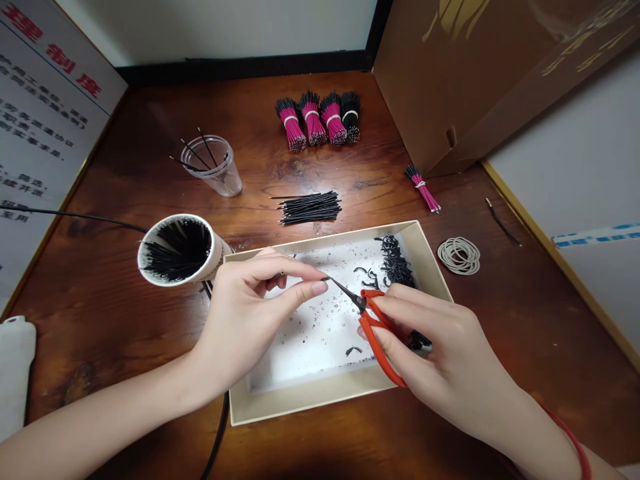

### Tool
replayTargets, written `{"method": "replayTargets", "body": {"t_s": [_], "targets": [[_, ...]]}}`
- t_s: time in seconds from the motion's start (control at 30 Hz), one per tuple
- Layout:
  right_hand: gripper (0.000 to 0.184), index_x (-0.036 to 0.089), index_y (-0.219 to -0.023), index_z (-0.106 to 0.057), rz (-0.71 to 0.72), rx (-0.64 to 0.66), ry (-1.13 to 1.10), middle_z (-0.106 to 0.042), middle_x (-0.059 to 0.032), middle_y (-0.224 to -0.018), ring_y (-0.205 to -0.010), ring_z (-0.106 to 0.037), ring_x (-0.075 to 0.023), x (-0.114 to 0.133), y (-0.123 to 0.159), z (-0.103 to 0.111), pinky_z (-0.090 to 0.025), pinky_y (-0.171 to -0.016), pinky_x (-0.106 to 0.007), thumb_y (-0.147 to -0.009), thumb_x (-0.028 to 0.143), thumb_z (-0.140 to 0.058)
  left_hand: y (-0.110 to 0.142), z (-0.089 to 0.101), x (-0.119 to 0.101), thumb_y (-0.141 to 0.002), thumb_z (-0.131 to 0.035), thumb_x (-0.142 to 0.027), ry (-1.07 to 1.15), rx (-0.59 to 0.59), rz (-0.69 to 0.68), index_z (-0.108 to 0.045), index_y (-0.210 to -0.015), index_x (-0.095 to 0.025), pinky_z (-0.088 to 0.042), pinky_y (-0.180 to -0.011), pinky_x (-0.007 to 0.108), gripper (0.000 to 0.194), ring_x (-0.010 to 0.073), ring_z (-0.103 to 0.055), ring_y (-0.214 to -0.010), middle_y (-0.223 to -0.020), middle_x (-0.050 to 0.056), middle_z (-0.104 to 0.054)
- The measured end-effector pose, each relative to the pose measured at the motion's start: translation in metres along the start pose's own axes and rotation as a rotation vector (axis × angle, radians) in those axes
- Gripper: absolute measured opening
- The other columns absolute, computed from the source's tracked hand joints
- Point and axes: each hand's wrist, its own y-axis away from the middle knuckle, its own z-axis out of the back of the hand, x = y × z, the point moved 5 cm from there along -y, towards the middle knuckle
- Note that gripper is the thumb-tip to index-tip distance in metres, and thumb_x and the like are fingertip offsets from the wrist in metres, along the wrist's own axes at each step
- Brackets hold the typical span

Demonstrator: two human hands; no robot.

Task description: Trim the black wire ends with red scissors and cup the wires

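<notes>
Over the cardboard tray (310,400), I have both hands closed.
My left hand (245,320) pinches a short black wire (280,275); my right hand (440,360) grips orange-handled scissors (373,340).

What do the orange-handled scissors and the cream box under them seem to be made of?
The scissors seem to have dark steel blades, with a slight sheen near the tip, and smooth, glossy orange plastic handles. The box looks like matte paperboard, judging by its thin folded walls and dull cream surface; its white lining could be paper or foam.
</notes>
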Motion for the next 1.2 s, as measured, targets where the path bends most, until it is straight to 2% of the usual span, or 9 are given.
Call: {"method": "replayTargets", "body": {"t_s": [0.63, 1.2], "targets": [[0.021, 0.019, -0.066, -0.048, -0.005, -0.036, 0.048, -0.039, 0.0032, -0.06, -0.052, -0.035, -0.0102, -0.0024, 0.0017, -0.003, -0.032, -0.049, -0.025, -0.084, 0.01, -0.054, -0.0001, -0.0021, 0.0, -0.07, -0.077, -0.012, 0.006, 0.024, 0.016, -0.077, -0.07, -0.024, -0.041, -0.055, 0.021, 0.012, 0.0093, -0.057, -0.062, -0.068, -0.005, -0.073], [0.025, 0.017, -0.064, -0.045, 0.001, -0.019, 0.018, -0.037, 0.0038, -0.061, -0.054, -0.033, -0.0086, -0.0035, 0.0035, -0.003, -0.03, -0.051, -0.023, -0.084, 0.006, -0.054, 0.0005, -0.0021, -0.0007, -0.071, -0.076, -0.01, 0.008, 0.035, -0.024, -0.077, -0.07, -0.023, -0.043, -0.057, 0.02, 0.013, 0.0088, -0.059, -0.064, -0.068, -0.005, -0.073]]}}
